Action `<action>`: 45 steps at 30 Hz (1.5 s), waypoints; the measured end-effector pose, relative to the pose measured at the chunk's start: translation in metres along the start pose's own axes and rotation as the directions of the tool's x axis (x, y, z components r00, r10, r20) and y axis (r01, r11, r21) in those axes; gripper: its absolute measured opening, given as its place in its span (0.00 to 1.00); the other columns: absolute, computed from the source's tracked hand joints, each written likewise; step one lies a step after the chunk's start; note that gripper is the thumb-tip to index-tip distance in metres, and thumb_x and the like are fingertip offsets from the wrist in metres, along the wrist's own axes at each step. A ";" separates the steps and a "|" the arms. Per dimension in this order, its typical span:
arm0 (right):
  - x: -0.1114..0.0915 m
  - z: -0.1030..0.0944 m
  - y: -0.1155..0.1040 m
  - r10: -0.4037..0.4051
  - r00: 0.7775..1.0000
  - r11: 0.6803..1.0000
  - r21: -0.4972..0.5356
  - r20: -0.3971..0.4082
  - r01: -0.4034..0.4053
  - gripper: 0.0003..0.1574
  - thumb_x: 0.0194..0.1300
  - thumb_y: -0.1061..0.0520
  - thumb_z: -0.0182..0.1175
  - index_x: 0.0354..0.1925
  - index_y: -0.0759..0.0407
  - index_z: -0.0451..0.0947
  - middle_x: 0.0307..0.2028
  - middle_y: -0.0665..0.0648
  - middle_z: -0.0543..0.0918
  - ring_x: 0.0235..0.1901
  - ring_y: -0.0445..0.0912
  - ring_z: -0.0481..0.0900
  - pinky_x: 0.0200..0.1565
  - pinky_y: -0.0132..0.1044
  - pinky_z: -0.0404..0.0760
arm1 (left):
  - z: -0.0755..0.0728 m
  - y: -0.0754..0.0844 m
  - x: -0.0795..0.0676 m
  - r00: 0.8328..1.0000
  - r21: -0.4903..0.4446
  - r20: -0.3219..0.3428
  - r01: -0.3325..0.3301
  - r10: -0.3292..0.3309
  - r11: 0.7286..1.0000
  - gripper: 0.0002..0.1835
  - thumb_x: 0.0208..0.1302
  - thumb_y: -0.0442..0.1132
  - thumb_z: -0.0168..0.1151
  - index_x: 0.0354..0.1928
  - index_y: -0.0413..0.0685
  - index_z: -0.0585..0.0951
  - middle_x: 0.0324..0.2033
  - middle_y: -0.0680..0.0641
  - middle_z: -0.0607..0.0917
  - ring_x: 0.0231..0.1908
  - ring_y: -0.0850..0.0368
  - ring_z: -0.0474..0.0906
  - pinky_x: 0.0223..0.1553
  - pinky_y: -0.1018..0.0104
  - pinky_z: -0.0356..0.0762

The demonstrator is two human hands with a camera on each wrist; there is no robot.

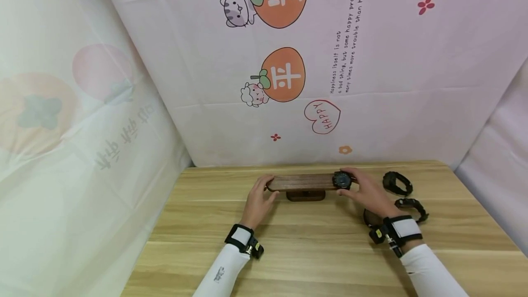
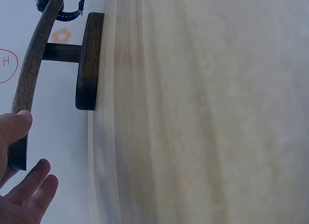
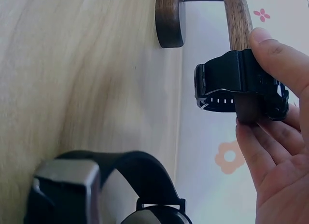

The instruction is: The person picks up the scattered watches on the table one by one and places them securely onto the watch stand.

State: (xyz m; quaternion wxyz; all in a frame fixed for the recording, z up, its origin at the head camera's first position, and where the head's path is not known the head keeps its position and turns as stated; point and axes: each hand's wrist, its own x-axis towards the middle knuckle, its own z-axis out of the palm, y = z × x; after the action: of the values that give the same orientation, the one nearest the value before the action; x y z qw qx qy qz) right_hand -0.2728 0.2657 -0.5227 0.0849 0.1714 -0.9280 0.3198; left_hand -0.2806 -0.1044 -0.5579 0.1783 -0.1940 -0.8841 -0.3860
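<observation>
A dark wooden T-bar watch stand (image 1: 303,182) stands near the table's back edge, its crossbar raised on a short post over a rounded base (image 1: 305,195). My left hand (image 1: 256,203) pinches the bar's left end; in the left wrist view the thumb lies over the wood and two fingers extend apart from it. Looped around the bar's right end is a black wristwatch (image 1: 342,180), its dial facing up. My right hand (image 1: 369,191) holds this watch, thumb along one side and fingers at the bar's tip. Its strap (image 3: 219,101) hangs below the bar in the right wrist view.
Two more black wristwatches lie to the right, one farther back (image 1: 398,184) and one nearer (image 1: 414,209). A dark brown rounded piece (image 1: 371,217) is partly hidden by the right wrist. Behind the wooden table (image 1: 305,246) hangs a printed white cloth (image 1: 222,132).
</observation>
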 end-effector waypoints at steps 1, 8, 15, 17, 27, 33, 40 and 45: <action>0.000 0.001 0.000 0.000 1.000 1.000 0.005 -0.003 0.000 0.53 0.68 0.40 0.74 0.79 0.59 0.64 0.74 0.71 0.72 0.69 0.71 0.73 0.65 0.73 0.76 | 0.000 0.000 0.000 1.000 -0.002 0.000 0.000 0.000 1.000 0.30 0.72 0.39 0.71 0.74 0.50 0.74 0.71 0.45 0.78 0.66 0.51 0.80 0.64 0.59 0.84; 0.003 0.007 0.001 -0.011 1.000 1.000 0.017 -0.017 0.012 0.52 0.67 0.44 0.76 0.78 0.62 0.66 0.74 0.71 0.71 0.71 0.71 0.70 0.68 0.73 0.72 | -0.001 0.002 0.000 1.000 -0.004 -0.005 -0.003 0.003 1.000 0.30 0.72 0.38 0.72 0.73 0.48 0.75 0.69 0.43 0.79 0.65 0.50 0.80 0.63 0.58 0.85; 0.003 0.010 -0.003 0.012 1.000 1.000 0.018 -0.012 -0.012 0.52 0.66 0.46 0.76 0.78 0.63 0.66 0.75 0.72 0.70 0.72 0.72 0.69 0.69 0.74 0.71 | -0.001 0.001 0.001 1.000 -0.013 0.002 0.009 -0.009 1.000 0.30 0.72 0.38 0.71 0.73 0.48 0.74 0.70 0.42 0.78 0.66 0.50 0.80 0.64 0.57 0.84; 0.003 0.010 -0.004 0.018 1.000 1.000 0.009 -0.012 -0.018 0.52 0.67 0.44 0.76 0.78 0.63 0.65 0.75 0.72 0.70 0.72 0.72 0.69 0.69 0.74 0.71 | -0.001 0.001 0.001 1.000 -0.018 0.003 0.010 -0.010 1.000 0.30 0.72 0.38 0.71 0.73 0.48 0.74 0.70 0.42 0.78 0.66 0.49 0.80 0.64 0.57 0.84; 0.004 0.013 -0.008 0.033 0.999 0.999 -0.009 -0.019 -0.033 0.52 0.67 0.43 0.76 0.78 0.62 0.66 0.75 0.72 0.70 0.73 0.72 0.68 0.70 0.73 0.69 | 0.000 0.001 0.000 1.000 -0.024 -0.002 0.004 -0.004 1.000 0.30 0.72 0.38 0.71 0.73 0.47 0.75 0.70 0.41 0.78 0.66 0.49 0.80 0.64 0.56 0.84; 0.004 0.015 -0.010 0.041 0.999 0.999 -0.030 -0.027 -0.041 0.52 0.67 0.41 0.75 0.77 0.60 0.67 0.75 0.71 0.71 0.72 0.71 0.69 0.70 0.73 0.70 | 0.000 0.000 0.000 1.000 -0.030 -0.001 0.000 0.000 1.000 0.30 0.72 0.38 0.71 0.73 0.47 0.75 0.70 0.40 0.78 0.66 0.49 0.80 0.64 0.56 0.84; 0.005 0.018 -0.012 0.038 0.999 0.998 -0.046 -0.035 -0.039 0.51 0.67 0.42 0.75 0.77 0.61 0.67 0.74 0.72 0.72 0.72 0.71 0.69 0.70 0.73 0.70 | 0.000 0.001 -0.001 1.000 -0.020 -0.006 -0.001 0.001 1.000 0.29 0.73 0.38 0.71 0.73 0.48 0.75 0.69 0.43 0.79 0.65 0.50 0.80 0.63 0.57 0.85; 0.005 0.020 -0.013 0.028 0.998 0.999 -0.038 -0.059 -0.030 0.50 0.66 0.43 0.76 0.76 0.60 0.68 0.73 0.70 0.73 0.72 0.70 0.70 0.70 0.73 0.71 | 0.000 0.001 0.000 1.000 -0.017 -0.012 -0.013 0.012 1.000 0.29 0.73 0.39 0.71 0.73 0.47 0.75 0.69 0.41 0.79 0.65 0.50 0.81 0.63 0.57 0.85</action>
State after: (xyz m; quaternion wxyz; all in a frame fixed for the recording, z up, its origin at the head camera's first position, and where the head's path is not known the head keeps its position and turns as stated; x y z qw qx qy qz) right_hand -0.2741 0.2425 -0.5299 0.1106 0.1470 -0.9335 0.3077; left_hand -0.2795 -0.1037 -0.5571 0.1842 -0.1988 -0.8784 -0.3937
